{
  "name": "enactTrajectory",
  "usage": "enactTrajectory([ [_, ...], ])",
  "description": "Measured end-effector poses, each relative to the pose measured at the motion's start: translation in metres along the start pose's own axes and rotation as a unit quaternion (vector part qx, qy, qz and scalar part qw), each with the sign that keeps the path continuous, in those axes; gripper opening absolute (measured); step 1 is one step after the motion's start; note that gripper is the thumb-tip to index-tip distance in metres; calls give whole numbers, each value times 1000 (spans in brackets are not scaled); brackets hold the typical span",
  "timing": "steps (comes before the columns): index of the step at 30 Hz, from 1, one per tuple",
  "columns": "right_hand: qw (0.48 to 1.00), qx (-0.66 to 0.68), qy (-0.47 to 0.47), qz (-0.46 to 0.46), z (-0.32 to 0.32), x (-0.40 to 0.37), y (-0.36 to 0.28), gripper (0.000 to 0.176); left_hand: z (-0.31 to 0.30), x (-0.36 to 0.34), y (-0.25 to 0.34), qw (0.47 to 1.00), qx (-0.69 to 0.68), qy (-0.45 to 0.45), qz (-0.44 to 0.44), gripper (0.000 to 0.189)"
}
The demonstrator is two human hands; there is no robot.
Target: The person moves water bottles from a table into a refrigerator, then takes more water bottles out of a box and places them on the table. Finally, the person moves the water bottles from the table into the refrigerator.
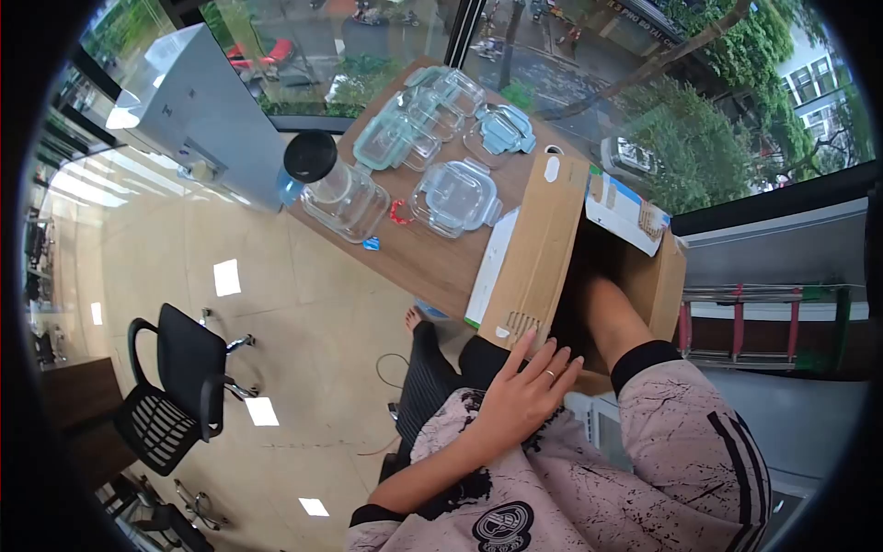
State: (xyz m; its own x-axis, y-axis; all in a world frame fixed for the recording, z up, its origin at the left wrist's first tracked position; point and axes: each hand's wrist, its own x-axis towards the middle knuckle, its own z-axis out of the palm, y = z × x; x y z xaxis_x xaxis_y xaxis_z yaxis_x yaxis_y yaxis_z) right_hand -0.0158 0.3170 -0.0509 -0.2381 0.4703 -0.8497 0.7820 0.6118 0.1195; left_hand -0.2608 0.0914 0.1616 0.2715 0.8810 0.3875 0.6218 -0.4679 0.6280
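1. At the right end of the wooden table (432, 267), I see the cardboard box (533, 253), its near part close to the person's body.

2. The left hand (524, 400) has its fingers a little spread, and their tips seem to rest on the near edge of the box; it grips nothing that I can see. The right forearm (602, 317) goes down into the box, so the right hand is hidden, and I cannot tell if it is closed on something.

3. For a good reach, I would let the left hand press lightly to steady the box, and guide the right wrist away from the cardboard walls. I would avoid a push to the left, because a lidded glass container (455, 198) stands near on that side.

4. The mouth of the box looks upward, toward the person. Its long axis appears to run from far to near, with the near end leaning slightly left. At the far end, a white-faced flap (625, 212) is folded outward.
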Motion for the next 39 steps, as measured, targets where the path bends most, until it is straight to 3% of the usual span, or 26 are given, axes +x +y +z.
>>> enactTrajectory([
  [5, 1000, -8, -7, 7, 5, -2, 9, 32, 21, -4, -11, 997, -23, 78, 15, 43],
  [9, 999, -29, -11, 9, -11, -4, 6, 31, 30, -4, -15, 993, -22, 116, 21, 34],
  [13, 999, -49, -7, 10, -44, -5, 1, 31, 27, -5, -19, 993, -22, 91, 68, 33],
  [20, 989, -134, -39, 39, -121, -39, -24, 30, 15, 10, -12, 996, -11, 76, 34, 28],
  [21, 989, -135, -15, 56, -135, -76, -30, 29, 14, 11, -12, 997, -10, 62, 49, 28],
  [22, 986, -52, 130, 87, -159, -150, -46, 25, 14, 12, -12, 996, -31, 63, 60, 28],
  [23, 959, -54, 267, 76, -159, -194, -50, 21, 14, 12, -12, 994, -52, 62, 69, 27],
  [24, 969, 10, 218, 116, -168, -228, -57, 20, 11, 16, -11, 994, -69, 46, 71, 25],
  [26, 945, 82, 311, 48, -153, -282, -54, 30, 0, 24, -3, 995, -81, -18, 62, 24],
  [28, 890, 163, 426, 0, -134, -323, -45, 32, -11, 39, 8, 989, -112, -85, 44, 24],
  [29, 885, 174, 431, 17, -128, -344, -39, 32, -15, 48, 11, 987, -114, -98, 62, 24],
  [31, 799, 329, 498, -72, -119, -385, -29, 28, -20, 71, 11, 972, -74, -212, 66, 25],
  [33, 760, 376, 524, -80, -105, -425, -19, 27, -24, 114, -5, 904, -80, -404, 115, 24],
  [34, 723, 417, 542, -103, -95, -436, -15, 27, -23, 138, -9, 871, -116, -474, 51, 23],
  [35, 717, 426, 542, -105, -80, -441, -11, 27, -19, 159, -12, 830, -150, -537, -17, 21],
  [37, 604, 432, 661, -111, -53, -451, 1, 27, 6, 188, -27, 808, -53, -587, 11, 21],
  [38, 601, 435, 661, -115, -40, -456, 7, 27, 26, 199, -35, 788, 6, -615, 35, 24],
  [39, 626, 441, 641, -55, -29, -461, 11, 26, 52, 205, -49, 765, 62, -639, 53, 26],
])
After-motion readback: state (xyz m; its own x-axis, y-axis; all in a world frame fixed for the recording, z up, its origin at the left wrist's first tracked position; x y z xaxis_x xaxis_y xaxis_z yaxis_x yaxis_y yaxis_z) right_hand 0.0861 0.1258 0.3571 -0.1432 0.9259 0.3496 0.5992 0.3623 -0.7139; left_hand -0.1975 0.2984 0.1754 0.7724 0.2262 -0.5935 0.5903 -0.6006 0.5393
